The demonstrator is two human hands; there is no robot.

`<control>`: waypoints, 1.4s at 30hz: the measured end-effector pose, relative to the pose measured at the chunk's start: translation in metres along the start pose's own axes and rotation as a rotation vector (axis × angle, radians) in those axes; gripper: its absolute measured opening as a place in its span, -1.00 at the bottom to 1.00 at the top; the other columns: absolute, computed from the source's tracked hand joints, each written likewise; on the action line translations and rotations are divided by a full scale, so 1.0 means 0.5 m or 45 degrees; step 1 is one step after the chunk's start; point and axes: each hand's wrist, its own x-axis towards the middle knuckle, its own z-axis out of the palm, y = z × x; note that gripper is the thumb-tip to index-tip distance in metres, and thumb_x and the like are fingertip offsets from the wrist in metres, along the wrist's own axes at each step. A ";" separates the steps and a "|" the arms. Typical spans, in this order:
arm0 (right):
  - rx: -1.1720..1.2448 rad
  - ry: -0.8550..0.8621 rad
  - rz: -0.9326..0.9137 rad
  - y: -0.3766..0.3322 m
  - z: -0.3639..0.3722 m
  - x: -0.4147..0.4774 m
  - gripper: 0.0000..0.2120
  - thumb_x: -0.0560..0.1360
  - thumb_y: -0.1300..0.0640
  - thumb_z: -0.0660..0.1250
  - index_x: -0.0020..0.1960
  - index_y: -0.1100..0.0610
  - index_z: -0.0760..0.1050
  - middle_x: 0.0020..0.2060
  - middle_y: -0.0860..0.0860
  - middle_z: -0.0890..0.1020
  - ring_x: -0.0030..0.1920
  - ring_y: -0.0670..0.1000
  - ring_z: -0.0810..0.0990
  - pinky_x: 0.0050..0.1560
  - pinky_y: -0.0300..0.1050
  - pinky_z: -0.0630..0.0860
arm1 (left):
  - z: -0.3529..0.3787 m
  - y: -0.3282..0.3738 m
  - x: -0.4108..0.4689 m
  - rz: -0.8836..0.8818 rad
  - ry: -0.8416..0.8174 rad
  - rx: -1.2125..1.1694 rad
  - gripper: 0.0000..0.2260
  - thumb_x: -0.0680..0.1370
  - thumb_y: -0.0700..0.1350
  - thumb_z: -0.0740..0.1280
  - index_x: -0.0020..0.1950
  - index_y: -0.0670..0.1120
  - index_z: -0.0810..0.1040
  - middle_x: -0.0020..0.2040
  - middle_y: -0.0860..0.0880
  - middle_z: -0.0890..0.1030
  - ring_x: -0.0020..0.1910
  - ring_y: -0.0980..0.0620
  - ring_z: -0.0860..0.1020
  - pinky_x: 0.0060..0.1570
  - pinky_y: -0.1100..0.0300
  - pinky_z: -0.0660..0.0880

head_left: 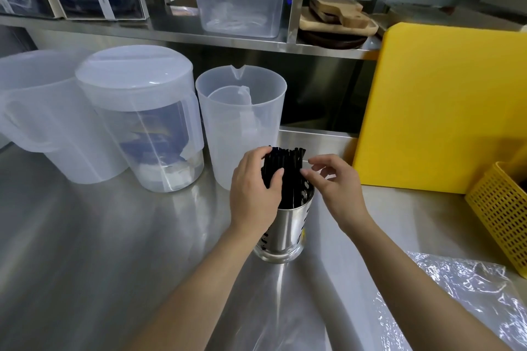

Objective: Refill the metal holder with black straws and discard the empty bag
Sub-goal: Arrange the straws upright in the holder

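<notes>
A shiny perforated metal holder (285, 232) stands on the steel counter at the centre. A bundle of black straws (288, 172) sticks upright out of its top. My left hand (252, 194) wraps around the left side of the bundle, fingers curled over the straws. My right hand (333, 184) hovers at the bundle's right side, fingertips pinched near the straws and the holder's rim; whether it touches them I cannot tell. The clear plastic bag (456, 296) lies crumpled and flat on the counter at the lower right.
Three translucent plastic jugs (142, 122) stand to the left and behind the holder. A yellow cutting board (442, 105) leans at the right, with a yellow perforated basket (502, 214) beside it. A shelf above carries a lidded plastic box (239, 0) and wooden boards (336, 14).
</notes>
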 end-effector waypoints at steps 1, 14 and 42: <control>-0.021 -0.011 0.003 0.000 0.002 0.001 -0.81 0.40 0.12 0.42 -0.01 0.11 0.53 -0.10 0.08 0.57 -0.17 -0.07 0.47 -0.14 -0.22 0.45 | 0.001 0.001 0.000 0.042 0.016 0.035 -0.71 0.47 -0.16 0.33 0.18 -0.14 0.48 0.13 -0.06 0.56 0.11 0.03 0.49 0.16 0.20 0.38; 0.145 -0.067 0.118 -0.004 0.009 0.019 -0.79 0.44 0.15 0.38 0.07 0.15 0.55 -0.19 -0.07 0.58 -0.16 -0.15 0.52 -0.21 -0.47 0.47 | 0.001 0.018 0.020 0.174 0.021 0.133 -0.79 0.47 -0.15 0.28 0.09 -0.14 0.51 0.07 -0.06 0.56 0.07 0.03 0.48 0.10 0.33 0.33; 0.407 -0.270 0.222 -0.027 0.008 0.035 -0.84 0.47 0.29 0.31 0.01 0.28 0.61 -0.24 0.01 0.66 -0.29 -0.26 0.63 -0.27 -0.48 0.49 | 0.023 0.049 0.083 -0.096 -0.401 0.211 -0.74 0.53 -0.17 0.25 0.21 -0.01 0.44 0.09 -0.03 0.60 0.06 -0.01 0.52 -0.04 0.20 0.38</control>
